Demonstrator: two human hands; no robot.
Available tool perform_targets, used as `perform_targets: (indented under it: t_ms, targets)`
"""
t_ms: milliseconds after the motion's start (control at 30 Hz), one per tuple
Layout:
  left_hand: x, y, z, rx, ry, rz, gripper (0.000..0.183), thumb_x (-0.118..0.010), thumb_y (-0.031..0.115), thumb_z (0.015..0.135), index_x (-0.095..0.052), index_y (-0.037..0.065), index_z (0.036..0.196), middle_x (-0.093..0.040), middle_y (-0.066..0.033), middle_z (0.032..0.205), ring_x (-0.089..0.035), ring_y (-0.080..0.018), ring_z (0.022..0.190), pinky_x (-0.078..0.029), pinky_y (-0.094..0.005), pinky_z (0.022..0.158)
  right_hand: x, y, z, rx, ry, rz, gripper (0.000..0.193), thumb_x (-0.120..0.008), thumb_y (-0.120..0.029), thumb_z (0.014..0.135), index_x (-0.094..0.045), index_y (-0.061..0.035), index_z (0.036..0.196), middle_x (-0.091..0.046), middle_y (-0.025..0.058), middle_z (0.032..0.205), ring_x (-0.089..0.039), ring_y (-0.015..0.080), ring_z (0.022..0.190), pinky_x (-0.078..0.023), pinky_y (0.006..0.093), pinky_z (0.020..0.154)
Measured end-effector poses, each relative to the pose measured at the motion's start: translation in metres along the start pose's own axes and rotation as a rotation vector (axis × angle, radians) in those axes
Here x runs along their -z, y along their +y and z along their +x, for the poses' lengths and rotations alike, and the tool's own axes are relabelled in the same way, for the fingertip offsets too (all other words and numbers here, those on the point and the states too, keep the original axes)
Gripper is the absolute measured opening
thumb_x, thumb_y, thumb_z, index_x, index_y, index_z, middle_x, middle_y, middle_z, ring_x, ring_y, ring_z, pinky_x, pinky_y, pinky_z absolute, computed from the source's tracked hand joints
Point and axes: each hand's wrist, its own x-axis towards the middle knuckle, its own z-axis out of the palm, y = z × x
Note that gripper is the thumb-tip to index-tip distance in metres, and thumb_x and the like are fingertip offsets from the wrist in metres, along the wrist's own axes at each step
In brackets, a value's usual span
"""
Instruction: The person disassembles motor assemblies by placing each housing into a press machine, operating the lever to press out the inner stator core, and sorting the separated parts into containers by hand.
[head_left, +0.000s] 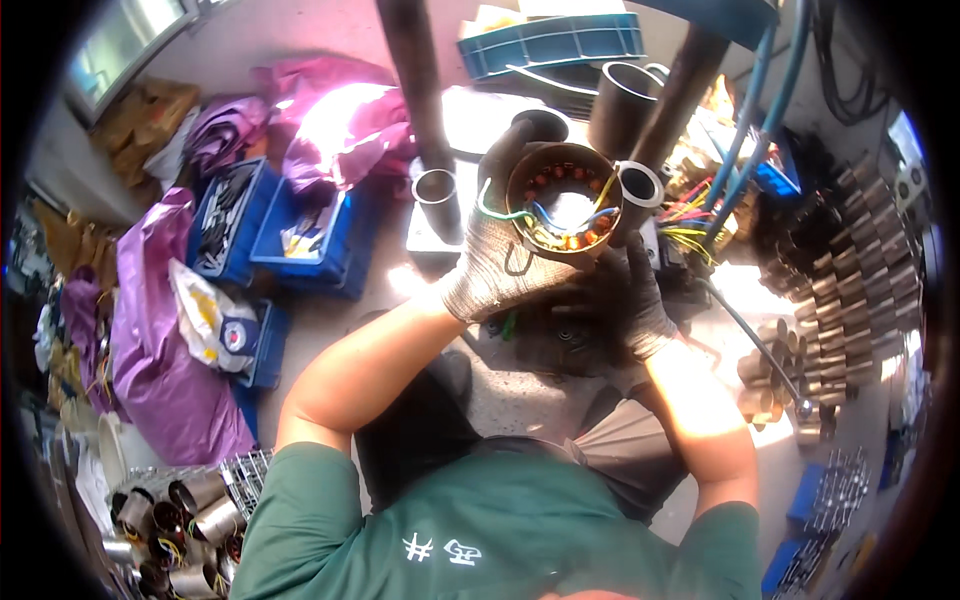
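My left hand (490,262), in a knitted work glove with darkened fingers, is wrapped round the left side of a motor stator (518,190). The stator is a round metal shell with copper windings inside, its open end facing up at me. Green, blue and yellow wire leads stick out of its mouth. At its lower right is my right hand (645,310), also gloved; its fingers are lost in dark shadow, and whether they grip the stator I cannot tell. Behind the stator, dark posts of a stand rise, and a metal tube (640,186) is close to its right rim.
Blue bins (300,255) with small parts stand at left beside purple sacks (165,350). Rows of metal cylinders (850,270) line the right. Bundled coloured wires (695,225) lie beyond my right hand. A thin rod with a ball end (803,408) slants out at right. More stators (215,520) lie lower left.
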Motion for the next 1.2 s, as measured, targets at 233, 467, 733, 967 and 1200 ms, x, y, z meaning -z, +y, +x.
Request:
perform_targets:
  t_ms: [233,467,733,967,1200]
  targets:
    - [-0.053,-0.009,-0.04,0.342,-0.091,-0.829,0.13,-0.096,0.008,0.069,-0.007,0.012,0.164,-0.049,-0.0182,0.15,-0.052,-0.0313,0.14,-0.047,-0.0462,0.116,0.019,0.006,0.006,0.087,-0.255,0.804,0.086,-0.03,-0.074,0.104,-0.027,-0.0144,0.165,-0.033,0.0158,0.168,-0.032,0.0322,0.156,-0.028,0.0463,0.128]
    - [-0.063,-0.026,-0.04,0.488,-0.075,-0.941,0.133,-0.09,-0.003,0.069,-0.004,0.02,0.168,-0.045,-0.0186,0.155,-0.048,-0.0328,0.144,-0.046,-0.0479,0.117,0.022,-0.011,0.004,0.202,-0.022,0.524,0.081,-0.029,-0.065,0.105,-0.028,-0.0098,0.165,-0.031,0.0183,0.169,-0.031,0.035,0.156,-0.026,0.0515,0.129]
    - [-0.063,-0.021,-0.046,1.068,-0.018,-1.6,0.084,-0.076,0.006,0.09,-0.029,0.011,0.16,-0.054,-0.0163,0.139,-0.061,-0.0285,0.121,-0.056,-0.0404,0.101,0.025,-0.031,0.005,0.458,0.272,0.269,0.088,-0.063,-0.066,0.091,-0.044,-0.0043,0.151,-0.053,0.0185,0.145,-0.052,0.0379,0.133,-0.047,0.0506,0.11]
    - [-0.072,-0.038,-0.053,1.283,-0.282,-1.127,0.057,-0.073,0.024,0.094,-0.053,0.003,0.144,-0.065,-0.0175,0.126,-0.066,-0.0288,0.115,-0.055,-0.0409,0.098,0.023,-0.069,0.045,0.714,0.556,-0.08,0.077,-0.07,-0.057,0.092,-0.05,-0.0066,0.146,-0.059,0.0169,0.136,-0.058,0.0332,0.127,-0.054,0.048,0.102]
    - [-0.08,-0.051,-0.051,0.198,-0.793,-0.045,0.039,-0.069,0.03,0.092,-0.067,0.013,0.127,-0.071,-0.0203,0.122,-0.071,-0.0405,0.106,-0.058,-0.0494,0.092,0.012,-0.134,0.112,0.579,0.527,-0.177,0.076,-0.082,-0.045,0.087,-0.052,0.0015,0.14,-0.065,0.0187,0.123,-0.07,0.0322,0.107,-0.063,0.0424,0.089]
